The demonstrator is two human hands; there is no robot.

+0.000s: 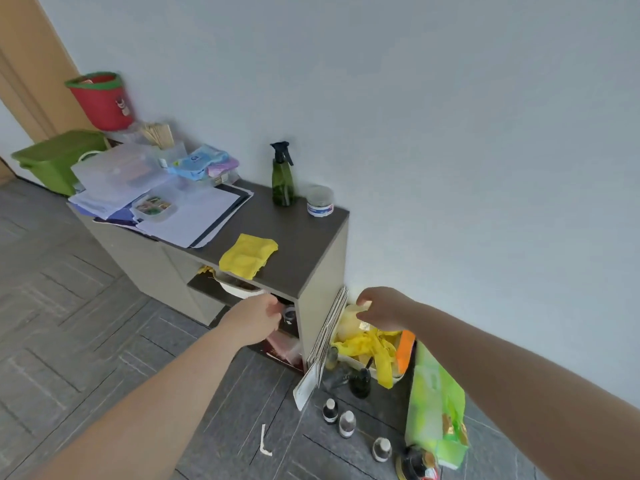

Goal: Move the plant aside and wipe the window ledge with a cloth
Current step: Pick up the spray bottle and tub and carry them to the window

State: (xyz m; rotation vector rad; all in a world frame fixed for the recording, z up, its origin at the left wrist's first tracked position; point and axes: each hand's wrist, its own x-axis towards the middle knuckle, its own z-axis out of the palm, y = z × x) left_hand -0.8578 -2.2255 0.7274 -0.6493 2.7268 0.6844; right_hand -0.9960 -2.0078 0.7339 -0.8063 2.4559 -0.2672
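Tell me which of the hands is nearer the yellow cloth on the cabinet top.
Left. The left hand is just below the yellow cloth; the right hand is farther off, past the cabinet's end.

A yellow cloth (248, 256) is seen lying crumpled & flat on the dark table (304, 233) top, near its front edge, w/ one corner just past the edge.

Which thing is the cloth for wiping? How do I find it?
Find the low cabinet with the dark top by the white wall. Near its front edge lies the cloth, crumpled and bright yellow. The papers beside it are white, and the spray bottle behind is green.
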